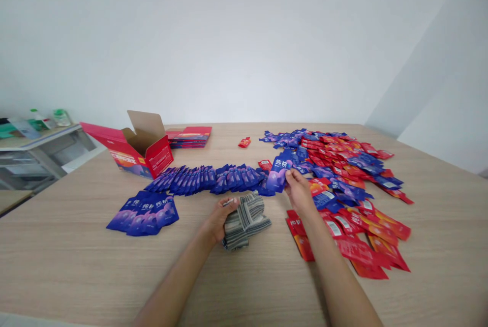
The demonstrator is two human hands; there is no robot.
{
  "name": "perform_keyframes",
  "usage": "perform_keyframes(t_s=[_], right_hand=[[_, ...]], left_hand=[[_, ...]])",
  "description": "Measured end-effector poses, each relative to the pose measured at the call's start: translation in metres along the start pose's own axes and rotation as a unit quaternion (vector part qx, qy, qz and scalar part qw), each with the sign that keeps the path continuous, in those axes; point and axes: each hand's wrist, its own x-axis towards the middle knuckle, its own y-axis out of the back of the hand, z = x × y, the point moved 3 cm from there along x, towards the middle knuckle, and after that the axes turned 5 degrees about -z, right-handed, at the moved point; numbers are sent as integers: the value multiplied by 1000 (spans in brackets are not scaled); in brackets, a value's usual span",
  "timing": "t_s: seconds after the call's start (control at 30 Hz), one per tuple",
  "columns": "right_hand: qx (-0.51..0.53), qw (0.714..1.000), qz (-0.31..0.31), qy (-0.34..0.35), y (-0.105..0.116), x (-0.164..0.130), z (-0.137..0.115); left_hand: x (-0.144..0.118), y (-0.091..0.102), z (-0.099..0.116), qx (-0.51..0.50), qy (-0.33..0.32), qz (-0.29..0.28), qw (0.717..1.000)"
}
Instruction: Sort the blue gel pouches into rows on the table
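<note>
My left hand is closed on a folded grey striped cloth just above the table. Between the thumb and fingers of my right hand is a blue-purple sachet with white lettering, held upright with its printed front towards me. Behind the cloth runs a long overlapping row of blue sachets. To the left, several more blue sachets lie fanned out flat. Beside and beneath my right forearm are red-orange sachets.
A red carton stands with raised flaps at the left, next to a stack of flat red boxes. A mixed heap of red and blue sachets covers the right side. One red sachet lies alone near the back. A side desk holds bottles.
</note>
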Motion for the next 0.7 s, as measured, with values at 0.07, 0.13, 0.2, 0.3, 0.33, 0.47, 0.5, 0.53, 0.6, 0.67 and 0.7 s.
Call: perform_keyframes(t_s=[0.07, 0.13, 0.2, 0.3, 0.33, 0.47, 0.5, 0.53, 0.6, 0.67, 0.7], right_hand=[[179, 983, -43, 7, -21, -11, -11], [250, 964, -86, 9, -37, -23, -21], [245, 963, -107, 32, -49, -35, -29], [185, 972, -130, 61, -62, -48, -36], [166, 975, -135, 64, -65, -51, -37], [127, 984, -108, 66, -77, -61, -33], [120, 986, -92, 68, -78, -63, -32], [109, 988, -77, 71, -79, -65, -31], [76, 992, -54, 82, -80, -68, -29], [25, 993, -40, 105, -80, -71, -29], [-3, 992, -35, 122, -80, -73, -30]], left_hand=[[-2, -6, -3, -56, 22, -36, 998], [-4, -11, -6, -97, 41, -61, 993], [-4, -15, -8, -133, 40, -56, 989], [-4, -18, -8, -168, 21, -31, 985], [-4, -19, -7, -173, 12, -22, 985], [-6, -21, -2, -187, -24, -14, 982], [-7, -21, -2, -190, -30, -21, 981], [-8, -22, -2, -192, -36, -31, 980], [-9, -22, -5, -196, -40, -51, 978], [-10, -22, -9, -198, -22, -52, 979], [-10, -21, -12, -199, -3, -44, 979]])
